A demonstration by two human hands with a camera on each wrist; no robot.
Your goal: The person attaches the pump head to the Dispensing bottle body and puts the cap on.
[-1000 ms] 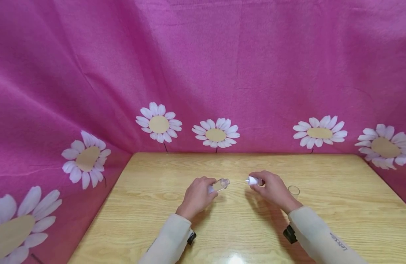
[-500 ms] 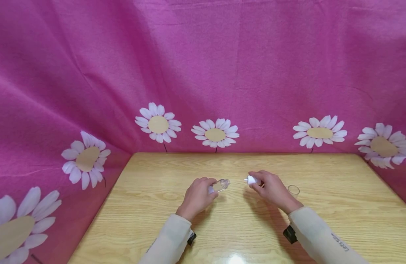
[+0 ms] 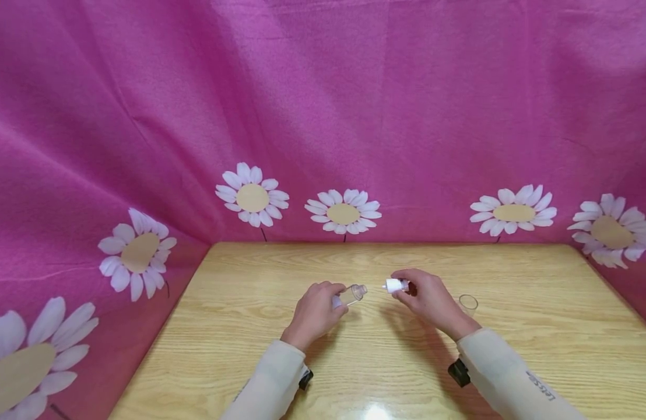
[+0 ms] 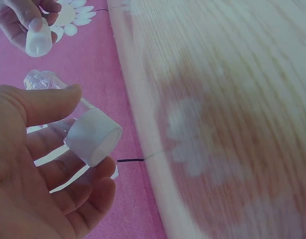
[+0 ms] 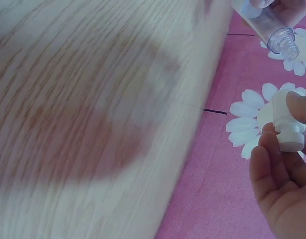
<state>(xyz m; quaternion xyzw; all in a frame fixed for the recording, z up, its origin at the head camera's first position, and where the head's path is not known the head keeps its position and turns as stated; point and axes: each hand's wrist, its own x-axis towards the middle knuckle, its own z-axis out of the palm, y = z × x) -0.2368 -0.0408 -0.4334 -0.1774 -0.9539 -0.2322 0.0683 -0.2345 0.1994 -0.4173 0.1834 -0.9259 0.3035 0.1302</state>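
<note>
Head view: left grip holds bottle (right grip, cap)

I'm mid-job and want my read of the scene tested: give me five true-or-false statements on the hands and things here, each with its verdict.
1. The left hand holds a clear cylindrical plastic-looking bottle. True.
2. The bottle touches the white cylindrical plastic-looking cap. False: a gap separates them.
3. The right hand holds that cap with its thin tip toward the bottle. True.
4. In the head view, the clear round-rimmed piece is left of the left hand. False: it is on the pale wood-grain table, right of the right hand.
5. The magenta cloth backdrop bears white daisies. True.
</note>
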